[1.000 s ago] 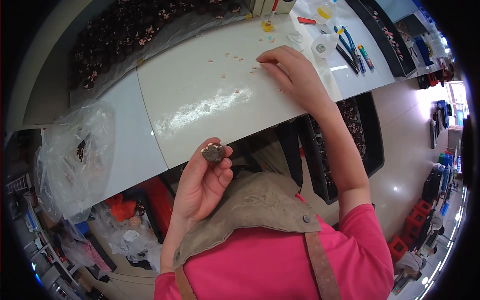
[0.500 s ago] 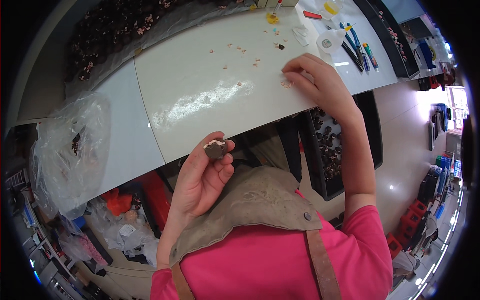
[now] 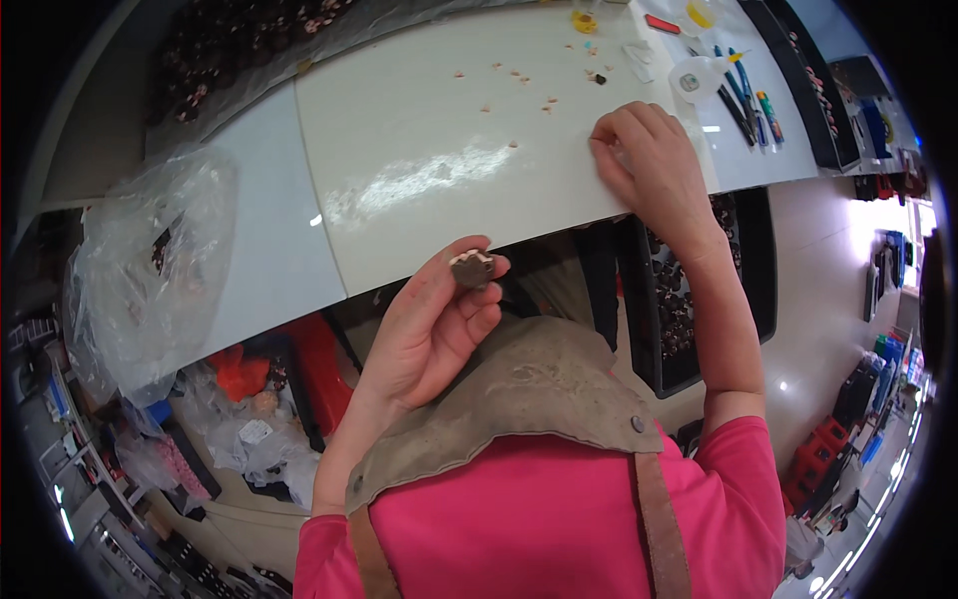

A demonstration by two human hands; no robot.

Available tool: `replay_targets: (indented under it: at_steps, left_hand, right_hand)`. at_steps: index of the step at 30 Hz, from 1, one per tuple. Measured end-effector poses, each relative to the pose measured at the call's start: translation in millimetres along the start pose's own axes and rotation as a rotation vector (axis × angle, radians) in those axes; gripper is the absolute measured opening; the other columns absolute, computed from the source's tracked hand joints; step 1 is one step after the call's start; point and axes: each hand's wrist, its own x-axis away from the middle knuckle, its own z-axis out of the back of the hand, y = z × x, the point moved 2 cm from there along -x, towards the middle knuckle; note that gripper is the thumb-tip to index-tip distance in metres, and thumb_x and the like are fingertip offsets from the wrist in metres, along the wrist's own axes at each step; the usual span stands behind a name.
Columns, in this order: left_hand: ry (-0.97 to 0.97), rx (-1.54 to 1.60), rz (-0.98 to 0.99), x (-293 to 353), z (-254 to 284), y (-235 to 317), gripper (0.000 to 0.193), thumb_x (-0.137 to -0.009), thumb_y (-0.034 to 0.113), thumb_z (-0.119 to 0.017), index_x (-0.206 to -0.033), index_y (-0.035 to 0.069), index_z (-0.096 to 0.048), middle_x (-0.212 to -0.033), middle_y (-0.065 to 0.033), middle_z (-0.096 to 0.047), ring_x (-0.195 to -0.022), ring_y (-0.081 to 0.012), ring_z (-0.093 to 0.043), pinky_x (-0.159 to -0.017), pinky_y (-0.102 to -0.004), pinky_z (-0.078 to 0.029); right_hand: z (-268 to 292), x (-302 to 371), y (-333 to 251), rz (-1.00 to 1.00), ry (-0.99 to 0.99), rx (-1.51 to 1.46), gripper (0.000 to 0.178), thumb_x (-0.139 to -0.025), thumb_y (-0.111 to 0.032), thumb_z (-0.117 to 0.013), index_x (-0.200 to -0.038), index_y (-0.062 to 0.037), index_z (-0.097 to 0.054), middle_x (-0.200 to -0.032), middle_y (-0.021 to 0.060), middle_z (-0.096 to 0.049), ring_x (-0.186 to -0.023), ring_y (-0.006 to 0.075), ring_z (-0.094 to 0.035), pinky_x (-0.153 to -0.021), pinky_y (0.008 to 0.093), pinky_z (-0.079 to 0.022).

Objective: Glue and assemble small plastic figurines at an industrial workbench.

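Observation:
My left hand (image 3: 439, 319) is closed in front of the table's near edge. Its thumb and fingertips grip a small dark brown rounded piece (image 3: 472, 271) with a jagged pale pink rim. My right hand (image 3: 654, 165) rests at the right part of the white tabletop (image 3: 419, 120), its thumb and fingertips drawn together. Whatever lies between those fingertips is hidden. Tiny pale pink pieces (image 3: 550, 104) are scattered on the table beyond, with a small dark bit (image 3: 600, 79) beside them.
A white squeeze bottle (image 3: 694, 80), pliers (image 3: 738, 95) and a lighter-like green tube (image 3: 769, 117) lie at the far right. Many dark pieces (image 3: 235, 55) cover the far left. A black tray (image 3: 699, 384) of similar pieces sits below the right forearm. A clear plastic bag (image 3: 150, 270) hangs at left.
The whole view has shifted. My right fingers have drawn together over the spot where small pink pieces lay, and those pieces no longer show. My left hand still holds the brown piece, turned slightly.

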Motion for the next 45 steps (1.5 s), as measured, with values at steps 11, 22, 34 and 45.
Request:
replay_targets:
  at_steps: [11, 22, 34, 45]
  left_hand:
    - [-0.088, -0.027, 0.045, 2, 5, 3, 0.039, -0.097, 0.023, -0.045, -0.129, 0.002, -0.040, -0.117, -0.0107, -0.054, -0.095, -0.0117, -0.058, -0.084, -0.0256, -0.050]
    - [-0.078, -0.014, 0.042, 2, 2, 3, 0.037, -0.097, 0.024, -0.046, -0.127, 0.003, -0.043, -0.114, -0.0091, -0.055, -0.094, -0.0108, -0.058, -0.084, -0.0249, -0.050]
    - [-0.007, -0.006, 0.010, 3, -3, 4, 0.033, -0.095, 0.021, -0.049, -0.123, 0.002, -0.046, -0.108, -0.0115, -0.057, -0.087, -0.0116, -0.061, -0.076, -0.0240, -0.053]
    - [-0.077, -0.028, 0.021, 3, 0, 8, 0.038, -0.096, 0.024, -0.047, -0.127, 0.002, -0.043, -0.112, -0.0098, -0.056, -0.094, -0.0109, -0.057, -0.083, -0.0238, -0.049]
  right_hand:
    - [-13, -2, 0, -0.053, 0.095, -0.122, 0.007, -0.080, -0.003, -0.058, -0.087, -0.0042, -0.056, -0.089, 0.0077, -0.061, -0.084, 0.0260, -0.056, -0.079, 0.0329, -0.043]
    - [-13, -3, 6, -0.335, 0.092, -0.604, 0.018, -0.087, -0.009, -0.060, -0.103, -0.0011, -0.060, -0.091, 0.0022, -0.063, -0.082, 0.0080, -0.056, -0.074, 0.0215, -0.045]
    - [1, 5, -24, -0.387, -0.034, -0.988, 0.013, -0.089, -0.003, -0.055, -0.102, 0.0011, -0.055, -0.094, 0.0035, -0.058, -0.087, 0.0092, -0.053, -0.081, 0.0230, -0.042]
    - [0, 13, -80, -0.422, -0.263, -1.356, 0.014, -0.088, -0.003, -0.055, -0.102, 0.0002, -0.053, -0.094, 0.0036, -0.055, -0.088, 0.0103, -0.052, -0.082, 0.0241, -0.042]
